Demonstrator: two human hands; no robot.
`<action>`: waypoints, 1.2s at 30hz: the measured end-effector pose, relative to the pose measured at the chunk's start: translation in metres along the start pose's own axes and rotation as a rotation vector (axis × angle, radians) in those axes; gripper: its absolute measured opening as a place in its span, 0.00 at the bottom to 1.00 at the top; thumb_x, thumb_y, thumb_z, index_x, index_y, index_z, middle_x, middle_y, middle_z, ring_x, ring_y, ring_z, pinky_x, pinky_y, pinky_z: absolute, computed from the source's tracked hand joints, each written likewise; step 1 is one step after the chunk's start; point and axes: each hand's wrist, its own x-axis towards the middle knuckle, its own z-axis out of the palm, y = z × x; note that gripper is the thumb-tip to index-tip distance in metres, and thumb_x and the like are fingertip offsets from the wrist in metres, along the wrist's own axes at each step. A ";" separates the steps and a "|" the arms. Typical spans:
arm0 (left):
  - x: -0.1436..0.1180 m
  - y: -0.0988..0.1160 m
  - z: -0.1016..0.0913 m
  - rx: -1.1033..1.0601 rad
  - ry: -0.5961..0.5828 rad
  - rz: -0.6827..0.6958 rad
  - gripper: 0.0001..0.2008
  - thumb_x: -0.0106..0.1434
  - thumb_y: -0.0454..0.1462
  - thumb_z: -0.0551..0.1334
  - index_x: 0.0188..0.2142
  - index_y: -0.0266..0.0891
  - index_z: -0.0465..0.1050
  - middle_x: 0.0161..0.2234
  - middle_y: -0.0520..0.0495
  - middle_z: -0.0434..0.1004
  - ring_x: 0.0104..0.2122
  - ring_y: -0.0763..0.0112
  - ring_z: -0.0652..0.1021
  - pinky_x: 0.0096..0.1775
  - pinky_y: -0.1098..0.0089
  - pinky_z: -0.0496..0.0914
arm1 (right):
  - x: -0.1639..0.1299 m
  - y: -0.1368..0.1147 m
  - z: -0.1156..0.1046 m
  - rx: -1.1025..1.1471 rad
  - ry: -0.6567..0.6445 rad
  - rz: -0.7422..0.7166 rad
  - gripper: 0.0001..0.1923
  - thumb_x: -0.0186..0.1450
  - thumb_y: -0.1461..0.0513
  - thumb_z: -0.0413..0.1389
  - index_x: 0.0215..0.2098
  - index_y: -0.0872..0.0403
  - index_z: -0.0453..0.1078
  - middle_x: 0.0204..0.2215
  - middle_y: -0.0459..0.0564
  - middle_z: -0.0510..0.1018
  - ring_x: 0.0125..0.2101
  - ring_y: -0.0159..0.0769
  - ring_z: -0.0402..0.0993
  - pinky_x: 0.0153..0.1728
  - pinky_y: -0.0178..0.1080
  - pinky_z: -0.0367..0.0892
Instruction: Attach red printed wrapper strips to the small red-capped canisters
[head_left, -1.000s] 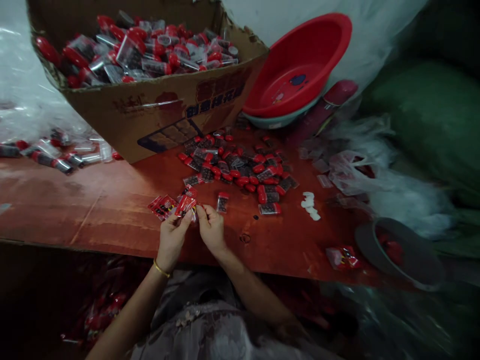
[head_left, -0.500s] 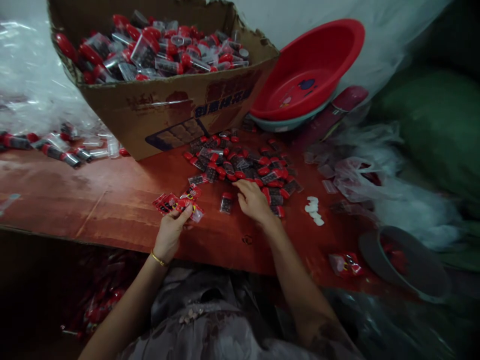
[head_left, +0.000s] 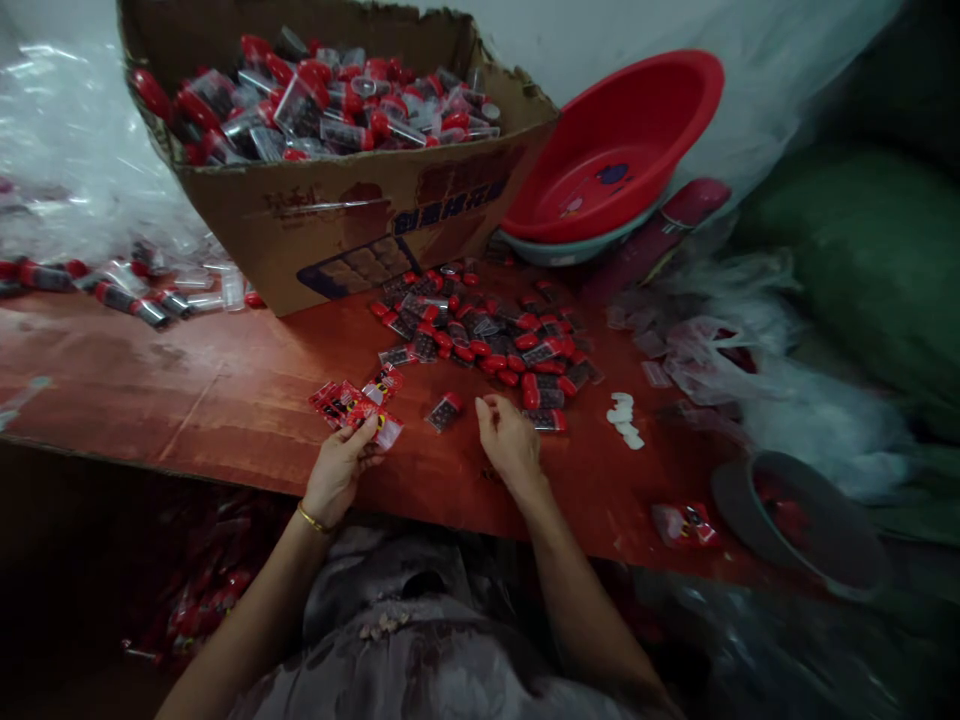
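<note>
Our right hand (head_left: 508,438) pulled back from the pile (head_left: 484,335), fingers pinched, contents unclear, our left hand (head_left: 341,468) still gripping packets (head_left: 352,405) left of the pile

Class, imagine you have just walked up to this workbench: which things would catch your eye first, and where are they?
A torn cardboard box heaped with red-capped clear cases stands at the back left, with a red basin tilted to its right. More cases lie scattered mid-table, and nearer, the left hand holds red packets.
</note>
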 end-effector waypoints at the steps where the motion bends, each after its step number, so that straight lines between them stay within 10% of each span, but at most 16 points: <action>1: 0.000 -0.001 0.002 -0.010 0.003 -0.001 0.19 0.38 0.43 0.73 0.27 0.34 0.72 0.21 0.51 0.76 0.19 0.77 0.73 0.22 0.77 0.68 | -0.004 -0.008 -0.001 -0.038 -0.031 0.081 0.21 0.68 0.52 0.41 0.40 0.57 0.70 0.30 0.54 0.79 0.33 0.40 0.75 0.33 0.37 0.62; 7: -0.006 -0.004 0.009 -0.040 -0.025 -0.017 0.21 0.36 0.44 0.74 0.26 0.35 0.72 0.21 0.51 0.76 0.19 0.77 0.74 0.22 0.76 0.68 | 0.000 -0.056 0.000 -0.229 -0.207 0.148 0.32 0.60 0.41 0.47 0.41 0.62 0.67 0.31 0.64 0.78 0.34 0.50 0.77 0.31 0.41 0.64; 14: -0.009 -0.001 -0.005 -0.054 0.005 0.018 0.21 0.37 0.45 0.74 0.28 0.35 0.72 0.22 0.51 0.77 0.20 0.77 0.74 0.23 0.76 0.67 | -0.005 -0.046 0.014 -0.174 -0.176 -0.053 0.15 0.61 0.54 0.53 0.40 0.57 0.67 0.40 0.59 0.75 0.42 0.47 0.71 0.36 0.40 0.64; 22: -0.005 0.001 0.001 -0.031 -0.046 -0.013 0.20 0.39 0.44 0.73 0.27 0.35 0.72 0.21 0.51 0.76 0.19 0.77 0.73 0.22 0.77 0.67 | -0.019 -0.015 0.019 0.469 -0.106 -0.064 0.12 0.60 0.54 0.53 0.38 0.53 0.66 0.28 0.47 0.74 0.28 0.35 0.71 0.31 0.36 0.65; 27: -0.004 0.002 0.001 -0.009 -0.080 0.007 0.21 0.37 0.45 0.73 0.27 0.34 0.73 0.22 0.50 0.77 0.19 0.77 0.74 0.21 0.77 0.67 | -0.035 -0.019 -0.004 0.964 -0.334 -0.033 0.12 0.58 0.53 0.55 0.35 0.53 0.66 0.25 0.42 0.71 0.18 0.26 0.67 0.20 0.31 0.64; 36: -0.008 0.001 0.003 0.138 -0.145 0.035 0.23 0.35 0.48 0.73 0.26 0.33 0.76 0.22 0.48 0.77 0.19 0.77 0.73 0.21 0.78 0.66 | -0.051 -0.037 -0.023 1.005 -0.493 -0.010 0.11 0.56 0.56 0.58 0.34 0.54 0.70 0.19 0.40 0.68 0.13 0.22 0.58 0.13 0.28 0.54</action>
